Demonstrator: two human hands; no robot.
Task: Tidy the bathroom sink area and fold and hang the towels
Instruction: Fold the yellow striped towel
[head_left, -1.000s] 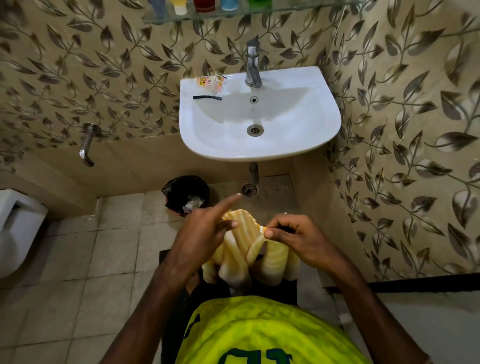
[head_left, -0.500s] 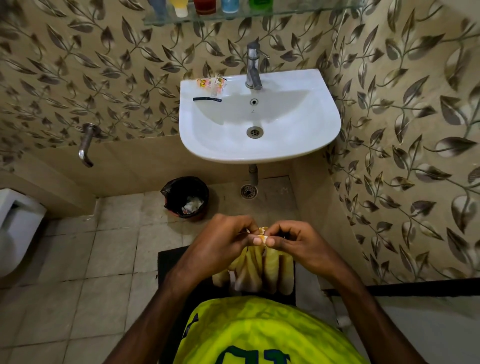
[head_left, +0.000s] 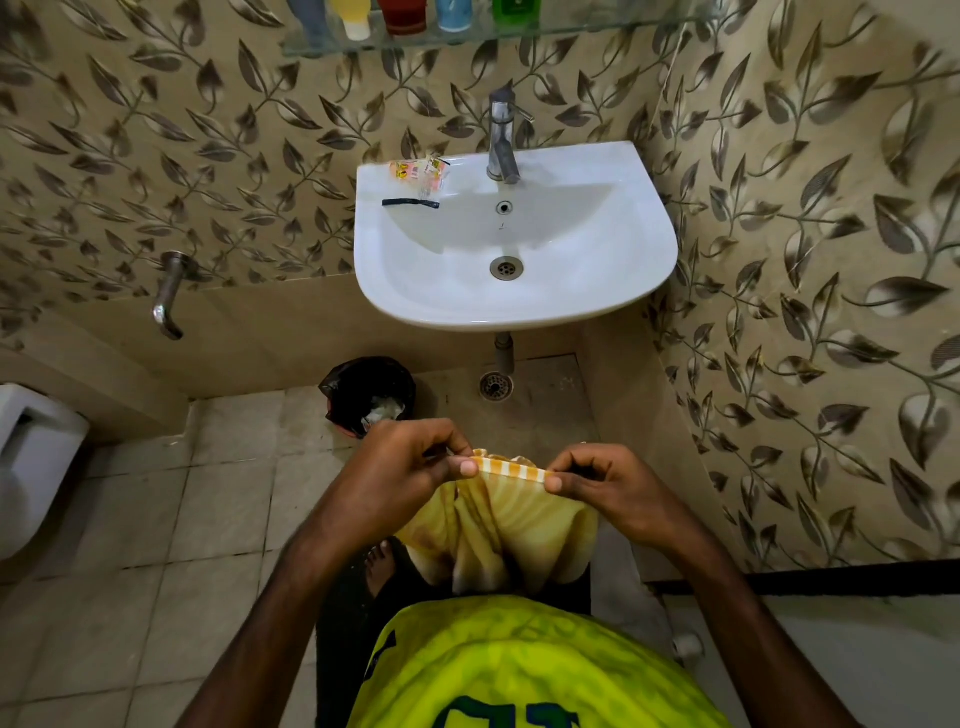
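A yellow-and-white striped towel (head_left: 511, 525) hangs in front of my waist, below the white sink (head_left: 613, 280). My left hand (head_left: 402, 475) pinches the towel's top hem at its left end. My right hand (head_left: 605, 480) pinches the same hem a short way to the right, so a short stretch of hem runs taut between my thumbs. The rest of the cloth droops in folds under both hands. On the sink's back left rim lie small orange-and-white sachets (head_left: 421, 171) and a thin black strip (head_left: 410, 203).
A chrome tap (head_left: 503, 137) rises at the sink's back. A glass shelf (head_left: 467, 36) with several bottles runs above. A black-lined waste bin (head_left: 369, 392) stands on the floor under the sink's left side. A wall spout (head_left: 167, 301) and toilet (head_left: 31, 462) are left.
My hands met at the bunched towel, then moved apart along its top hem. The hem is now drawn out straight between them and the cloth hangs lower.
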